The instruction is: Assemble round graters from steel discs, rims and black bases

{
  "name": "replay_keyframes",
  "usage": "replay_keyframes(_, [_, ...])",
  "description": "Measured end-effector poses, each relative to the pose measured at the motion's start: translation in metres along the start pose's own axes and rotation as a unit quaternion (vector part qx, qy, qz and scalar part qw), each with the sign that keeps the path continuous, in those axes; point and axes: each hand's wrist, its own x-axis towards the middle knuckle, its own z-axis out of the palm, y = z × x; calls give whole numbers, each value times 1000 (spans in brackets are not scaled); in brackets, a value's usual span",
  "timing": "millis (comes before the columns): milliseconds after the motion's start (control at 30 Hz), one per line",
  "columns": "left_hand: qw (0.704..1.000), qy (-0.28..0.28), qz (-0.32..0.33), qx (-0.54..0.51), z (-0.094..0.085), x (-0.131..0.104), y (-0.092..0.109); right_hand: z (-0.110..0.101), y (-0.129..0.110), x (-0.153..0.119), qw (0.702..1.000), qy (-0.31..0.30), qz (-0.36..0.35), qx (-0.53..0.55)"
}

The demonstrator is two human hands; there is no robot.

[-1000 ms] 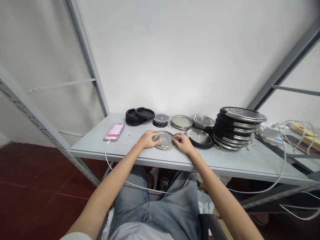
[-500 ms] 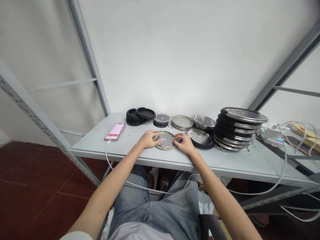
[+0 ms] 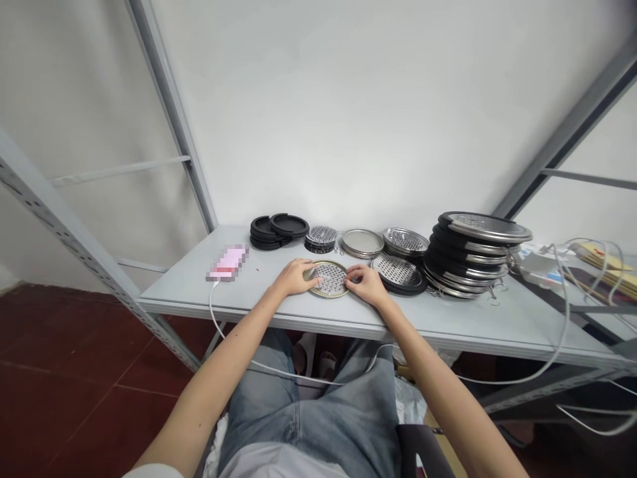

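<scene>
A round perforated metal plate (image 3: 329,279) with a gold-coloured rim lies flat on the table in front of me. My left hand (image 3: 294,277) grips its left edge, thumb over the top. At the opposite edge, my right hand (image 3: 367,285) pinches the rim between thumb and curled fingers. Just right of that hand lies a silver perforated disc (image 3: 397,271) on a black ring. Behind the plate stand a small stack of perforated discs (image 3: 322,235) and a stack of plain metal rims (image 3: 363,241).
Black rings (image 3: 279,229) are piled at the back left, near a pink phone (image 3: 227,263) on a white cable. More metal discs (image 3: 405,240) sit at the back. A tall stack of black-rimmed discs (image 3: 472,255) rises on the right. Grey shelf posts (image 3: 172,106) flank the table (image 3: 184,292).
Both hands keep their places on the plate's edges, with hardly any movement. The view has shifted very slightly.
</scene>
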Motion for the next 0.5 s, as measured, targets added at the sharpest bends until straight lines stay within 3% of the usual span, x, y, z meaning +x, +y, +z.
replay_keyframes(200, [1000,6,1,-2,-1,0,1,0,2,1,1000,-8,4,5])
replay_keyframes(500, [1000,6,-15,-3,0,0,0,1,7,1,998,-1,-44,34])
